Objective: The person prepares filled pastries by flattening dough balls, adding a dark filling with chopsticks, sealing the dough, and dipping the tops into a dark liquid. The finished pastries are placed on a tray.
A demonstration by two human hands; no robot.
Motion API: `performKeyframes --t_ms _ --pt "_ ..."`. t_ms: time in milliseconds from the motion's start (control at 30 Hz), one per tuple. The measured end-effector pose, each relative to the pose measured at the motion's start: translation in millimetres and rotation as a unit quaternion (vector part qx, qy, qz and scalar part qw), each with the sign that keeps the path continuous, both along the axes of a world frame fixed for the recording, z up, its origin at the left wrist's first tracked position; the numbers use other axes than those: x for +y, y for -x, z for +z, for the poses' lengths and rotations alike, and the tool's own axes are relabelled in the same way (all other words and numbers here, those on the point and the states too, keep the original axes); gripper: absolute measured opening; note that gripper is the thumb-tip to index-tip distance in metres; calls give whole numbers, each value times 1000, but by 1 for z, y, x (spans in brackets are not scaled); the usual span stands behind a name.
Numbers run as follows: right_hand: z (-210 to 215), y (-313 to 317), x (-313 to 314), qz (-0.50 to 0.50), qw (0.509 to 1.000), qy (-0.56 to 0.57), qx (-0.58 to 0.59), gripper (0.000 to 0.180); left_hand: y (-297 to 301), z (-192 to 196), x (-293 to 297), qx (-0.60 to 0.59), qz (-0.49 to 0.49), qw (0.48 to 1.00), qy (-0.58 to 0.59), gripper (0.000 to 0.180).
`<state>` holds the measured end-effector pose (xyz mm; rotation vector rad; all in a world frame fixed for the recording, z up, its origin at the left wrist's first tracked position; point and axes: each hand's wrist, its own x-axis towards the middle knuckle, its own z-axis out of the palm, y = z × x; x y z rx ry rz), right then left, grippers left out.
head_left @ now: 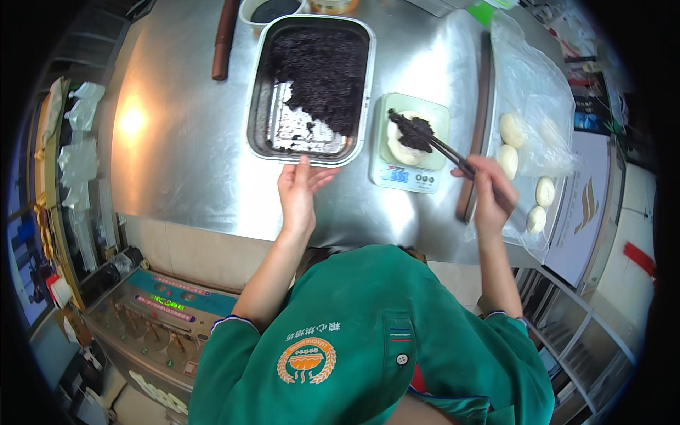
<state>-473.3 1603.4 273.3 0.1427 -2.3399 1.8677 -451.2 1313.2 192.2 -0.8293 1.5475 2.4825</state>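
My right hand (492, 195) is closed around a pair of dark chopsticks (451, 154). Their tips rest in a clump of dark, crumbly filling (413, 133) on a round of pale dough (407, 152). That dough lies on a pale green digital kitchen scale (386, 157) with a lit display. To the left, my left hand (299, 193) grips the near rim of a rectangular metal tray (370, 81), thumb on the edge. More of the dark filling (322, 71) fills the tray's far part, and the metal bottom shows through at the near left.
A brown rolling pin (224, 42) lies left of the tray, beside a bowl of dark stuff (275, 10). A long dark bar (483, 113) runs right of the scale. Beyond it are several pale dough balls (511, 131), partly under a clear plastic sheet (531, 78). Everything stands on a steel worktable (177, 156).
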Motion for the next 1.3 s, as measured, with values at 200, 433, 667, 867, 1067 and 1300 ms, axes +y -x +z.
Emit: performKeyframes --t_ms 200,433,667,867,1067,1300 --pt "-72 -63 8 68 942 -279 175 41 5 3 7 -4 -1 1000 16 26" --pt "-68 -100 25 24 948 -255 190 42 5 4 10 -3 12 1000 20 25" --pt "-61 -71 23 -16 955 -217 203 42 3 0 12 5 18 1000 12 26" --pt "-89 -69 21 54 944 -269 180 48 4 5 15 7 19 1000 16 27" --pt "-77 -97 35 37 940 -267 208 41 2 3 14 -1 24 1000 17 27" --pt "-38 -86 30 -36 956 -186 224 29 0 6 18 11 25 999 17 29"
